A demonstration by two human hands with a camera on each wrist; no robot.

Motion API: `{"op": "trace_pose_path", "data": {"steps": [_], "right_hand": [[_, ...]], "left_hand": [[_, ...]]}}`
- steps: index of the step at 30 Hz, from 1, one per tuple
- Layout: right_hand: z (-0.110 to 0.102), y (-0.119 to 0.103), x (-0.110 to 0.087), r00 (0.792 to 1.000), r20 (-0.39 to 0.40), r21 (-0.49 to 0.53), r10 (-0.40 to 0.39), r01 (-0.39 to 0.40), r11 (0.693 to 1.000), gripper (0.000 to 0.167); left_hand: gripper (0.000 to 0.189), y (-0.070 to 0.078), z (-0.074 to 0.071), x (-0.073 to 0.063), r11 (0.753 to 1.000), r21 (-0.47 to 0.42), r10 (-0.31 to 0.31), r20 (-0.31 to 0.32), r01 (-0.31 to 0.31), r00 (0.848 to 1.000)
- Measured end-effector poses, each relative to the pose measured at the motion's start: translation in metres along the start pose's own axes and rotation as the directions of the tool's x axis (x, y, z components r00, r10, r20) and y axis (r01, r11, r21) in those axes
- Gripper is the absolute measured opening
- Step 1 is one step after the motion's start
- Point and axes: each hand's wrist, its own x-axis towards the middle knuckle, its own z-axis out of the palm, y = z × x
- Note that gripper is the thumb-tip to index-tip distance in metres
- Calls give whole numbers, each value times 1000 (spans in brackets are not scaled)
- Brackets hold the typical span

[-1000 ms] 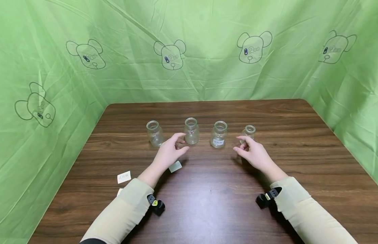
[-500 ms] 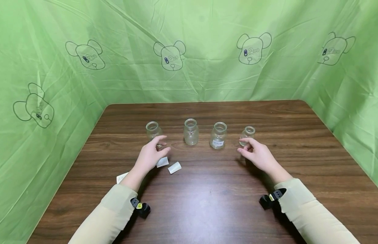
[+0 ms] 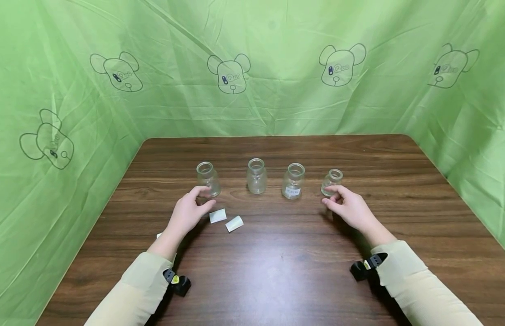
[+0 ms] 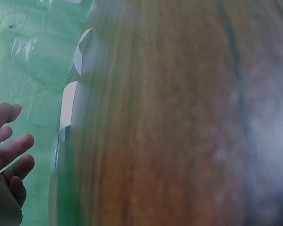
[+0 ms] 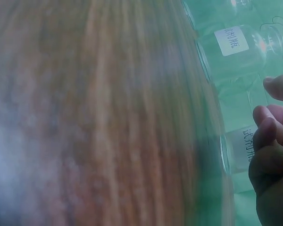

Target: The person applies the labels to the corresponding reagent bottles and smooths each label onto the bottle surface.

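Step, I judge: labelling jars, approx. half done. L. grip [image 3: 186, 213] is spread, holding nothing, by the leftmost jar [image 3: 208, 176]; R. grip [image 3: 352, 208], also loosely spread, is at the small jar [image 3: 333, 179], contact I cannot tell. Next prob. calls for pinching a loose label [image 3: 218, 216]. Tabletop [image 3: 276, 271] count: 4 jars, 2 with stuck label [image 5: 231, 40]; 2 loose ones, plus 1 white corner [image 3: 159, 235].

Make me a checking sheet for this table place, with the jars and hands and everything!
Surface: brown wood-grain table, with a shiny patch of light.
Job's things: four clear glass jars upright in a row, labels on the two rightmost; two paper slips nearer the person.
Clutter: nothing seen.
Hands: left hand by the leftmost jar, right hand by the rightmost; touching unclear.
Cables: nothing seen.
Surroundings: green cloth with animal-head drawings.
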Motion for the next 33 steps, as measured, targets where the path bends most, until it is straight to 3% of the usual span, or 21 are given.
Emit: {"op": "trace_pose_path", "data": {"steps": [11, 21, 33], "right_hand": [[-2, 9, -2, 999, -37, -6, -19, 19, 1000, 32], [-6, 14, -2, 999, -37, -22, -17, 17, 1000, 32], [-12, 22, -6, 1000, -25, -44, 6, -7, 999, 34]], "left_hand": [[42, -21, -18, -10, 996, -14, -86, -65, 85, 994], [44, -41, -29, -18, 994, -18, -111, -39, 111, 993], [42, -71, -48, -35, 995, 38, -88, 7, 87, 996]]}}
